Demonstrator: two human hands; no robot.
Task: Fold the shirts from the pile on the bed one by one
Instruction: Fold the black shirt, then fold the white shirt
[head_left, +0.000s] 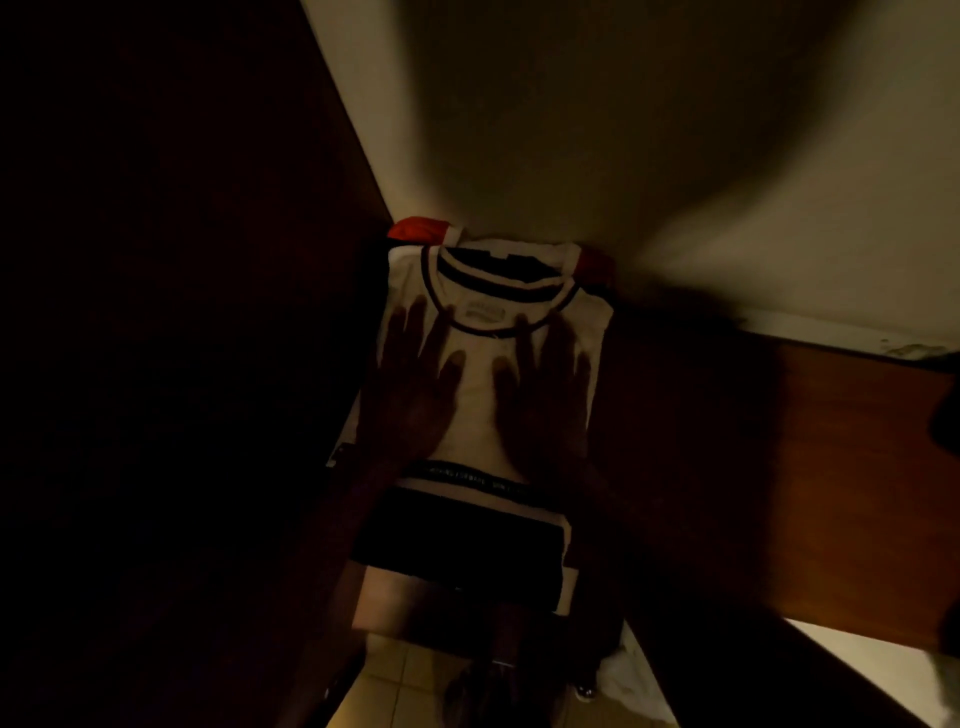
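Nearest me, at 6 o'clock, lay the shirt's dark band (457, 540), below both wrists. The white shirt (475, 410) sat on a wooden top (727, 467), its long axis running 6 to 12, collar (498, 291) at 12. My left hand (415, 384) pressed flat at 9 o'clock of its middle and my right hand (545, 395) at 3, fingers straight, grasping nothing, each equally close. I judged the next fold would lift the 6 o'clock end toward the collar. Beyond, red cloth (418, 228) peeked out against the wall (623, 130).
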